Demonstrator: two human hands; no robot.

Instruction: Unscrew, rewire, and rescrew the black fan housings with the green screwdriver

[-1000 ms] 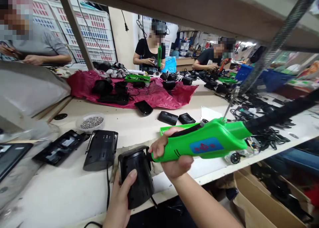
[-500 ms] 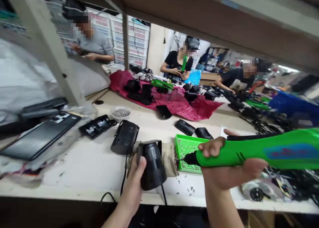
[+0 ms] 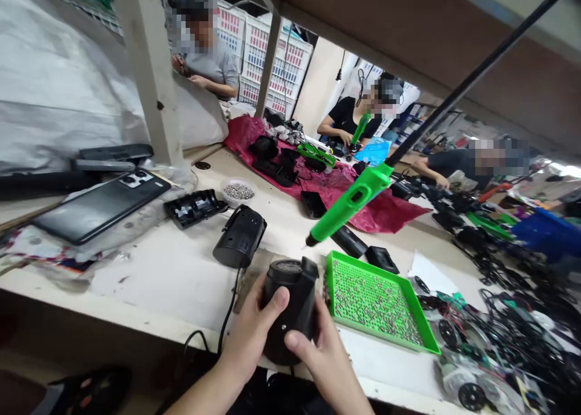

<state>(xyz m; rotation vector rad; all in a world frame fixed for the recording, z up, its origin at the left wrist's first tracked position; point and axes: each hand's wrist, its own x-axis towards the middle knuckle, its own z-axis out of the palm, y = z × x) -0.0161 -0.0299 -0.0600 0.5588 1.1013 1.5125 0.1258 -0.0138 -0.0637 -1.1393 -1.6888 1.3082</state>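
A black plastic housing with a round top and a small screw in its side stands near the table's front edge. My left hand is wrapped round its left side, thumb on the front. My right hand grips the lower right side, its thumb also on the front. Behind it, a green electric screwdriver hangs at a slant from a black cord, touched by neither hand. A green perforated tray with many small screws sits right of my hands. Beneath the housing lies a beige pad, mostly hidden.
A similar black housing with a cable stands behind my left hand. Further left are an open black casing part, screws in a dish and a smartphone. Cables and parts crowd the right. Several people work across the table.
My right hand has let go of the electric screwdriver, which now hangs on its cord, and has taken hold of the housing. The housing is now more upright. The view has shifted.
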